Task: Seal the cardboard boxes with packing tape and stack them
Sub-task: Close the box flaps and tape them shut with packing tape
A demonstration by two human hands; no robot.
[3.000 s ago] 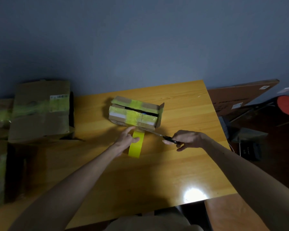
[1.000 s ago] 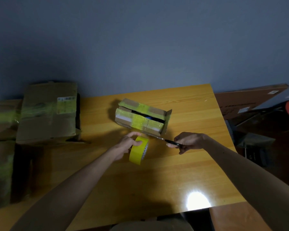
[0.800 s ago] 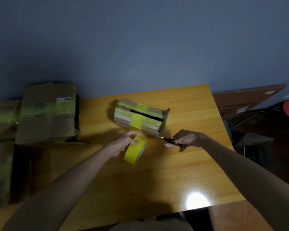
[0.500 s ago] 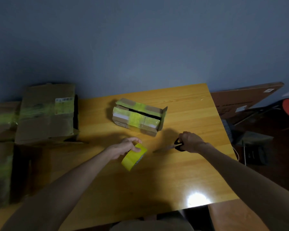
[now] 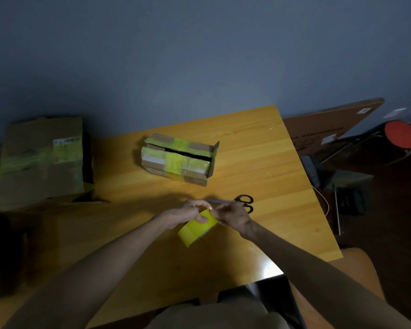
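— What is nearest you?

— My two hands, meeting just below the middle of the frame. The left hand (image 5: 184, 213) grips the yellow tape roll (image 5: 195, 230), thumb laid across its outer band. The right hand (image 5: 234, 216) has its fingers curled and pinches at the roll's upper edge, right beside the left fingertips. The roll is tilted. I cannot tell whether its lower edge touches the counter (image 5: 282, 198).

— And past them?

— Black-handled scissors (image 5: 244, 202) lie flat on the counter just beyond the right hand.

— The box?

— The small cardboard box (image 5: 176, 162) sits on the counter above centre, well apart from the hands. It is banded with yellow tape, a dark slit runs along its top, and the flap at its right end stands open. At the left of the frame sits a larger taped box (image 5: 42, 162). Far upper right, a cardboard sheet (image 5: 330, 124) leans by a red stool (image 5: 401, 134).
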